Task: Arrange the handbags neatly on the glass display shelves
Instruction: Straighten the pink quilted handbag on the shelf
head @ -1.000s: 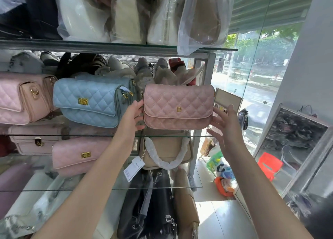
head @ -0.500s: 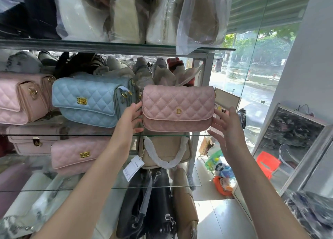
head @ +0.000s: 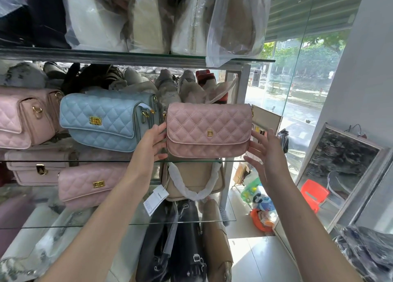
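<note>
Head view: your right hand (head: 268, 152) has edged in beside the pink quilted handbag (head: 207, 131), left hand (head: 152, 146) touching opposite, fingers straight; placement looks nearly done.

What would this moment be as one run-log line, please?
left hand: touches pink bag | right hand: open beside it | bag: on glass shelf

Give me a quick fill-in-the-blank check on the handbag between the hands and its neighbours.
The pink quilted handbag carries a gold clasp shaped like the letter ____.
The neighbouring handbag on its left is coloured ____.
The beige bag under the glass shelf has a handle wrapped in ____ padding.
The left hand and right hand flank the pink bag, both ____, gripping nothing.
Missing words: D; blue; white; open.
</note>
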